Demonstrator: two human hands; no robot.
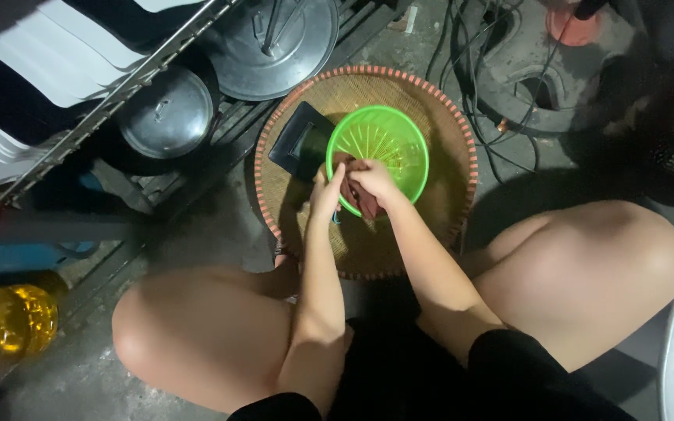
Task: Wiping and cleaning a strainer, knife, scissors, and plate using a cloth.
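Bare knees frame the bottom of the view, the person crouched low over a concrete floor (196, 234), with both forearms reaching forward between them. Largest of the things ahead is a round woven tray (438, 140) with a reddish rim, lying flat on the floor; a green plastic colander (399, 136) sits on it, and a dark rectangular slab (294, 140) rests just beside the colander on the left. At the colander's near rim, the left hand (326, 195) and the right hand (372, 181) meet over a small reddish-brown piece (368, 204), probably meat. Both grips are narrow and closed on that piece, fingers pinching it from either side. Judging by its sag and sheen, it is likely soft, limp, wet and slippery, light in weight, and best taken by pinching its thicker middle rather than a thin edge. A glimpse of blue shows under the left hand; what it is cannot be told. To the far left, a clear bottle of yellow liquid (9, 320) lies low on the floor, any label out of sight. Metal lids (165, 113) and stacked white plates (17, 86) sit in a rack above it.
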